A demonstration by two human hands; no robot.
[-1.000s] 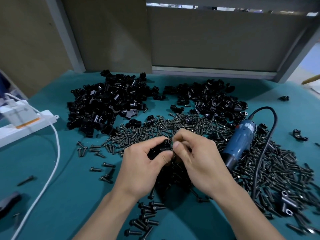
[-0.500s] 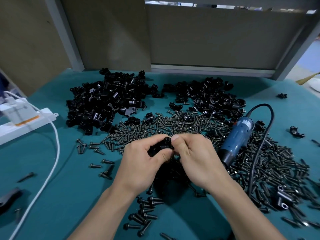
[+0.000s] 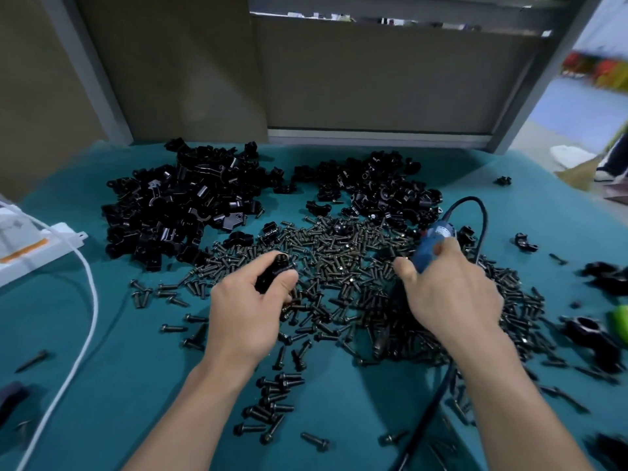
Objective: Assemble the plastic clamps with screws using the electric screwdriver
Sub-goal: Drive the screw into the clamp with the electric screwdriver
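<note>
The left hand (image 3: 248, 311) pinches a clamp (image 3: 274, 271) over the screw pile's (image 3: 339, 253) left edge; the right hand (image 3: 452, 294) is curled round the screwdriver (image 3: 433, 248) at the pile's right. Best to steady the clamp, then seat the bit squarely before triggering.

A black plastic clamp (image 3: 273, 271) sits pinched between the thumb and fingers of the left hand (image 3: 248, 314), just above the screws. The blue electric screwdriver (image 3: 433, 244) is gripped in the right hand (image 3: 452, 294), tilted, its black cord (image 3: 482, 215) looping off its far end. Dark screws (image 3: 339, 253) lie in a wide, thick spread under both hands. Loose black clamp parts form a left heap (image 3: 183, 205) and a right heap (image 3: 384, 188) beyond them.
</note>
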